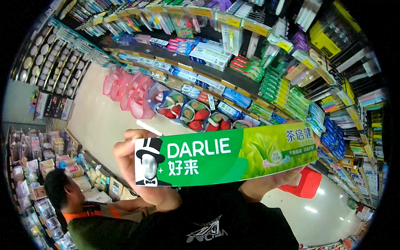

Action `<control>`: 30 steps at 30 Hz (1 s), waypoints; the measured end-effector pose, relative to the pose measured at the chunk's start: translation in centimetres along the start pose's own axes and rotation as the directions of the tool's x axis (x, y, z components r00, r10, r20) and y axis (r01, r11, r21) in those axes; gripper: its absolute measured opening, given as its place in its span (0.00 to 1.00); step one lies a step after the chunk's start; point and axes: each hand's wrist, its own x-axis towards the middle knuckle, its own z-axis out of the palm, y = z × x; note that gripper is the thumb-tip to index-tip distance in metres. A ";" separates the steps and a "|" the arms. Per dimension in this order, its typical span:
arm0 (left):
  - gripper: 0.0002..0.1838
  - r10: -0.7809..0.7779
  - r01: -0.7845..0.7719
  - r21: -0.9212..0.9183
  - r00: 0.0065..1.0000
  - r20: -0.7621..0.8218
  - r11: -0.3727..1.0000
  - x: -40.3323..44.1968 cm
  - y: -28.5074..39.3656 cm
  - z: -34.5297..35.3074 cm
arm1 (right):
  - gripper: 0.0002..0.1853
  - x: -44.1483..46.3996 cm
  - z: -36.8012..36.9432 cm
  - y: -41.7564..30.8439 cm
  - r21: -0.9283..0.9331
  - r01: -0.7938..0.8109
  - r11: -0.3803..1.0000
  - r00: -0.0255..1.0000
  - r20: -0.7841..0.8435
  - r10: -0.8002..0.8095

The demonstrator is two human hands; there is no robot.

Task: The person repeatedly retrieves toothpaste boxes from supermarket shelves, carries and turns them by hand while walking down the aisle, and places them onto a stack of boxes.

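A green Darlie toothpaste box (204, 158) is held up close in front of me, its printed face toward the camera and its right end tilted up. My left hand (126, 156) grips the left end, fingers curled around behind it. At the lower right, my right hand (273, 180) is closed on the other end, its fingers mostly hidden by the box. Below the box shows the front of my black shirt (212, 216).
Shelves of toothpaste boxes (210, 52) curve across the back and right. Pink bags (129, 93) and several bags with red items (200, 118) stand on the floor. A person (60, 191) is at lower left, beside packed goods. A red plastic object (303, 182) is at right.
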 end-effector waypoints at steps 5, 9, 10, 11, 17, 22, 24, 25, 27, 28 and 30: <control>0.37 -0.010 0.008 -0.061 1.000 -0.027 0.998 1.6 -1.4 -2.9 | 0.38 -0.1 3.8 2.4 -0.003 -0.040 0.999 0.999 -0.033 0.040; 0.37 -0.010 0.020 0.085 0.993 -0.121 0.996 4.0 -1.3 -5.1 | 0.35 -1.0 7.6 5.0 -0.034 -0.070 0.997 0.997 0.011 0.070; 0.37 -0.009 0.024 0.052 0.963 -0.269 0.998 4.2 -1.7 -5.1 | 0.33 -1.3 8.6 5.7 -0.033 -0.070 0.997 0.997 0.036 0.071; 0.36 0.017 -0.014 0.018 0.970 -0.241 1.000 4.9 -1.9 -6.3 | 0.30 -1.4 9.9 6.2 -0.032 -0.071 0.997 0.995 0.061 0.073; 0.38 0.186 -0.134 0.164 0.916 -0.356 0.977 11.2 -1.4 -11.2 | 0.23 -2.8 18.5 10.2 0.052 -0.096 0.994 0.995 0.047 0.093; 0.36 0.155 -0.093 0.171 0.904 -0.397 0.981 14.3 -0.4 -16.8 | 0.28 -4.5 23.1 12.8 -0.075 -0.138 0.988 0.966 0.209 0.151; 0.37 0.128 -0.066 0.164 0.906 -0.404 0.984 15.6 0.0 -18.7 | 0.30 -5.4 24.8 14.1 -0.072 -0.127 0.989 0.951 0.274 0.142; 0.38 0.119 -0.056 0.162 0.905 -0.408 0.985 15.9 0.3 -19.9 | 0.30 -5.9 25.3 14.9 -0.061 -0.132 0.989 0.946 0.290 0.144; 0.39 0.154 -0.073 0.204 0.897 -0.414 0.976 16.4 0.4 -21.9 | 0.29 -7.0 26.3 16.1 -0.013 -0.192 0.981 0.932 0.309 0.187; 0.39 0.172 -0.081 0.225 0.892 -0.418 0.971 16.6 0.4 -22.9 | 0.29 -7.5 27.0 16.7 0.010 -0.222 0.975 0.925 0.318 0.207; 0.41 0.195 -0.139 0.180 0.920 -0.340 0.974 17.0 0.7 -25.1 | 0.26 -8.4 28.1 17.8 0.034 -0.337 0.941 0.906 0.283 0.315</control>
